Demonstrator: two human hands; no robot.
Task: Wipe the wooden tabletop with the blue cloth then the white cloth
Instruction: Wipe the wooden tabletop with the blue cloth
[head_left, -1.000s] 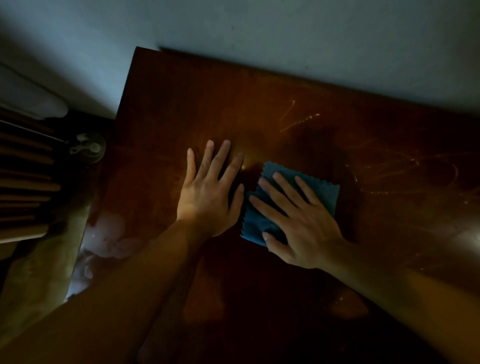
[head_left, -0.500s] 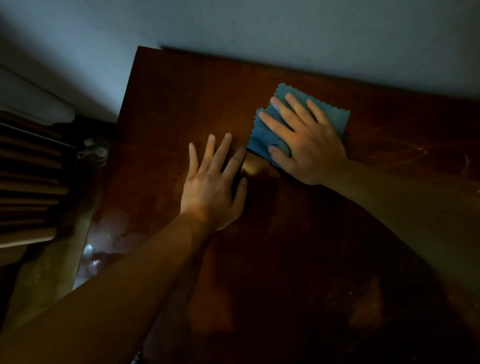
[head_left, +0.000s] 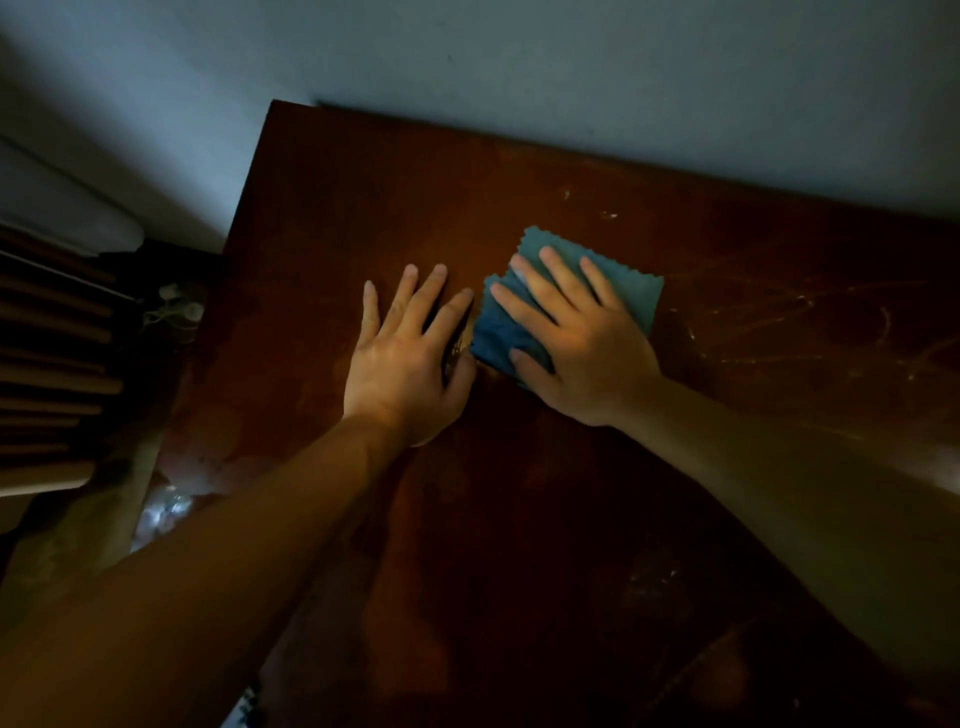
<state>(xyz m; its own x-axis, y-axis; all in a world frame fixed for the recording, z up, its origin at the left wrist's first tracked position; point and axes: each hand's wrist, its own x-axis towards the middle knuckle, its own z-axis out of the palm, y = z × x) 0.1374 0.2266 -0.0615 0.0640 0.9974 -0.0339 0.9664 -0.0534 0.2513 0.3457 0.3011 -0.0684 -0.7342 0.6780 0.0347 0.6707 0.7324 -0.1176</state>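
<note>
A small blue cloth (head_left: 631, 290) with a zigzag edge lies flat on the dark reddish wooden tabletop (head_left: 363, 208), near its middle. My right hand (head_left: 576, 338) presses down on the cloth with straight, spread fingers, and its thumb lies on the cloth's near edge. My left hand (head_left: 408, 358) rests flat on the bare wood just left of the cloth, fingers spread. No white cloth is in view.
The tabletop's far edge meets a pale wall (head_left: 519, 62). Faint pale scratch marks (head_left: 779, 322) streak the wood to the right. Beyond the table's left edge are dark slatted furniture (head_left: 47, 374) and something pale on the floor (head_left: 166, 512). The scene is dim.
My right hand first slid the blue cloth away toward the wall, then drew it back toward me, next to the left hand. The left hand stayed flat in place.
</note>
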